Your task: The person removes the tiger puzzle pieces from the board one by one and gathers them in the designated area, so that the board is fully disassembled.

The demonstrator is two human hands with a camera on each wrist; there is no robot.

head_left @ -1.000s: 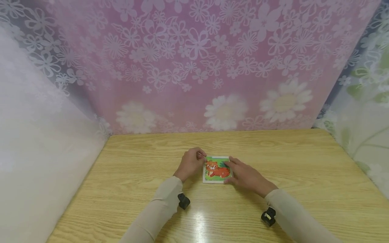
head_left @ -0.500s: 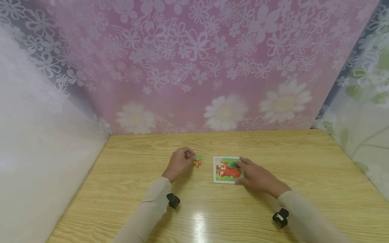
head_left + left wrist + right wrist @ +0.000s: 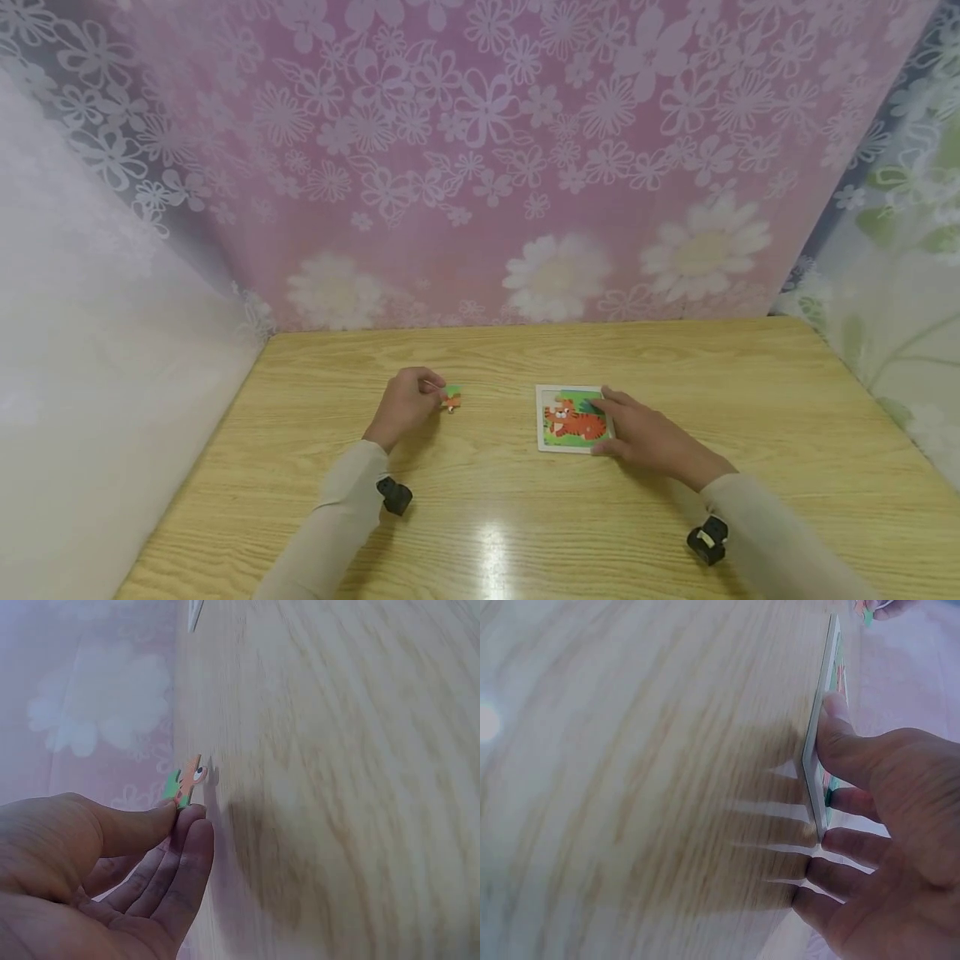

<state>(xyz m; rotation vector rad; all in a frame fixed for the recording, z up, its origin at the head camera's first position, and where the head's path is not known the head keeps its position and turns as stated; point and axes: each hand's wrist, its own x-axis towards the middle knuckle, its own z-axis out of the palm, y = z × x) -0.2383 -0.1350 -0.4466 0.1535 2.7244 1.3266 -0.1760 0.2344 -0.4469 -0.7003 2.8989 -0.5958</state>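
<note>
My left hand (image 3: 409,408) pinches a jigsaw piece (image 3: 452,397) between thumb and fingers, left of the puzzle board. In the left wrist view the piece (image 3: 187,784) is green and orange with a printed eye, held close over the table. A square jigsaw puzzle board (image 3: 574,447) with a white frame shows an orange striped tiger on green; a pale gap sits at its upper left. Gripping the board's right side is my right hand (image 3: 652,437), its thumb at the near edge and its fingers at the far corner. The right wrist view shows the thumb (image 3: 836,724) against the frame.
The wooden table (image 3: 480,517) extends around both hands. A pink flowered curtain (image 3: 465,208) hangs behind its far edge, with pale cloth (image 3: 112,333) along the left and leaf-patterned cloth (image 3: 907,317) on the right. Each sleeve carries a small black wrist camera (image 3: 394,496).
The left hand has drawn the jigsaw piece out of the board's upper left and carried it left. The right hand has slid the board to the right.
</note>
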